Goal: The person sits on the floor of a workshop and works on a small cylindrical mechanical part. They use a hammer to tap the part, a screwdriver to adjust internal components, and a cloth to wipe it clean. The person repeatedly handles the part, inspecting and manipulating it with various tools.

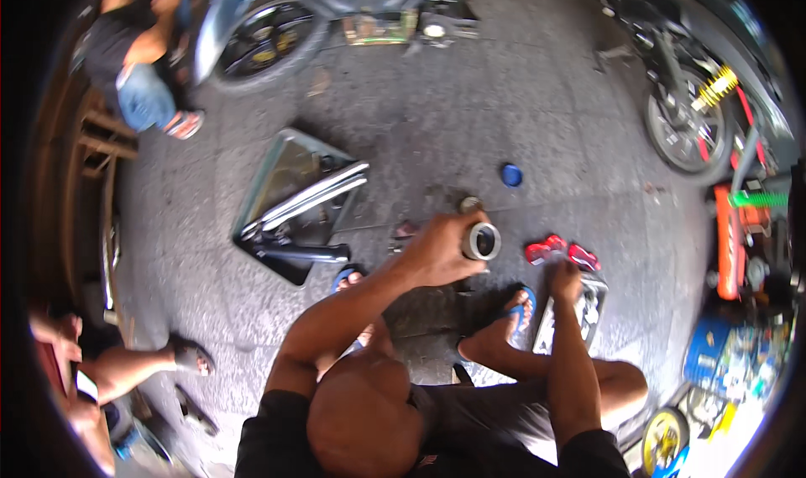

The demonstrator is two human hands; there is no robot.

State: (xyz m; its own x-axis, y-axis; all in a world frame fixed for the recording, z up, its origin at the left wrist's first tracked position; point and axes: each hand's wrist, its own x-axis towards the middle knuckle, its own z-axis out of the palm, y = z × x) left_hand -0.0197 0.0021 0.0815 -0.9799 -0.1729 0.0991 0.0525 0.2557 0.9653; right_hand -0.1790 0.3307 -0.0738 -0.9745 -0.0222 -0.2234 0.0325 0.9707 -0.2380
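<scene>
My left hand (441,251) is closed around an upright metal tube (492,254), seen end-on with its open ring at the top. A small round metal piece (470,202) shows just beyond it. My right hand (567,283) is curled low at the right, over an open case of metal tools (588,314), beside red shaped parts (584,258); what its fingers hold, if anything, is too blurred to name. A blue round cap (511,175) lies on the floor. At left, a metal tray (264,167) holds long chrome tubes (323,188) and a darker one (306,253).
Motorbikes stand at the top (269,45) and right (688,121). A person in jeans shorts (143,100) is at upper left; another person's leg (134,365) reaches in at lower left. A wooden rack (96,154) lines the left; red tools (726,243) and a blue bin (705,352) sit right.
</scene>
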